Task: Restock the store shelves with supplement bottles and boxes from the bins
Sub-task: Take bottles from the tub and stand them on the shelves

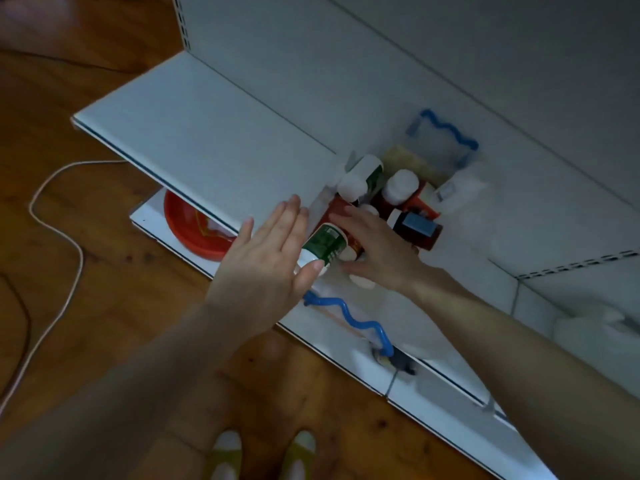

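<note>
Clear plastic bin (465, 197) w/ wavy blue handles, near one (346, 317) and far one (446, 129), sits on the white shelf (207, 126), right of centre. Inside it is a jumble of bottles. A green bottle (325, 242) w/ white cap lies tilted at the bin's near-left corner, between the two hands. A second green-label bottle (363, 174) lies further back, cap toward the camera. Next to it is a brown bottle (401, 187) w/ white cap. A dark bottle (415, 230) w/ blue label lies on its side at the right. Something pale yellow (412, 164) fills the far end; can't tell what it is.

Left hand (263, 258) is flat, fingers straight and together, just outside the bin's left wall, thumb tip touching the green bottle's cap. Right hand (377, 251) reaches into the bin from the right. Its fingers lie over a red bottle (337, 209) and the thumb is under it, so it grasps that bottle, approx. at the bin's middle.

A lower shelf (152, 220) sticks out beneath and carries a red bowl (197, 230), half hidden by the shelf above. White back panel (381, 64) rises behind. Blurry white item (588, 327) at far right, not identifiable.

Floor (69, 98) is brown wood. A white cable (57, 174) loops across it at left. At the bottom edge are two feet in yellow-green slippers (301, 445).
</note>
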Demonstrator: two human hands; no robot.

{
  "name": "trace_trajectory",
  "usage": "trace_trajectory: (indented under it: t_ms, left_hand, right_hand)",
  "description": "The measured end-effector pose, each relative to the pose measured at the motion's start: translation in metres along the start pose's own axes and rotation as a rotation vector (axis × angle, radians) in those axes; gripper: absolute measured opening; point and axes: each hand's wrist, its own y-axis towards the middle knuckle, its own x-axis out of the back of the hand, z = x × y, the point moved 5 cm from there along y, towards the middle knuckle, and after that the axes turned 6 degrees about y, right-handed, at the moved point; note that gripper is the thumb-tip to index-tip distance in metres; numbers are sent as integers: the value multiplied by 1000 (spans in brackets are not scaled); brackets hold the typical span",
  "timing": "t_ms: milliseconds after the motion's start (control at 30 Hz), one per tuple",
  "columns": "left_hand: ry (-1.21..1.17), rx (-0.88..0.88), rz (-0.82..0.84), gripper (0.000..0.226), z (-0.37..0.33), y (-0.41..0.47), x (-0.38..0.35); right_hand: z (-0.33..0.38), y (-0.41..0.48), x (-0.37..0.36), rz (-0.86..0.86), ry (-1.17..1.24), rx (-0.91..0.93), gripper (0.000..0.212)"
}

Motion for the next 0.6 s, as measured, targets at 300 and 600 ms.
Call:
trace_trajectory:
  t_ms: [300, 600]
  left_hand:
    - [-11, -34, -22, 65, 2, 0, -8]
    - [-77, 36, 39, 78, 1, 0, 1]
  right_hand:
    - [-9, 18, -20, 61, 157, 0, 64]
    - [-28, -23, 18, -284, 650, -355, 46]
